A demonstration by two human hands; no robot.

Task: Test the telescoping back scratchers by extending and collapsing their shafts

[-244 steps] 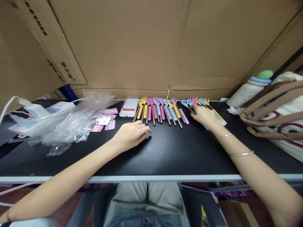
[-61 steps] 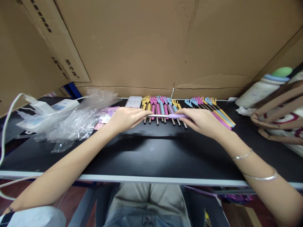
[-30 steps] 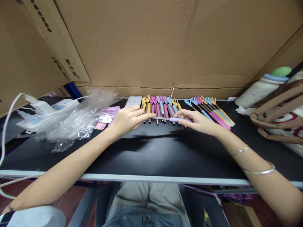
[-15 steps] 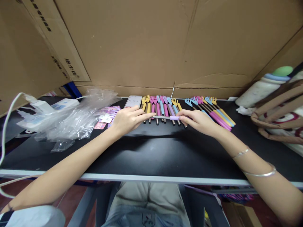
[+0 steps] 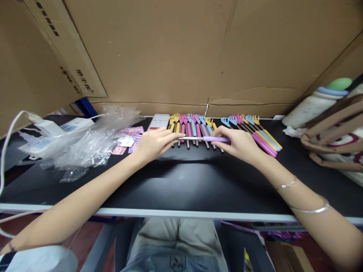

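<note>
A thin metal rod with a purple grip sleeve is held level above the black table; it matches the back scratchers behind it, though any claw end is hidden by my left hand. My left hand pinches the metal end between thumb and fingers. On the other end, my right hand closes thumb and fingertips round the purple sleeve. Just beyond lies a row of back scratchers with yellow, pink, blue and purple claws and grips. A second group of back scratchers lies slanted to the right.
Clear plastic bags cover part of a white power strip at left. Beside them are printed cards and a phone showing a timer. A bottle and a brown-handled bag stand right. Cardboard walls the back.
My right hand has shifted slightly along the purple sleeve, and more of the sleeve now shows. My left hand has stayed nearly in place, still on the metal end.
</note>
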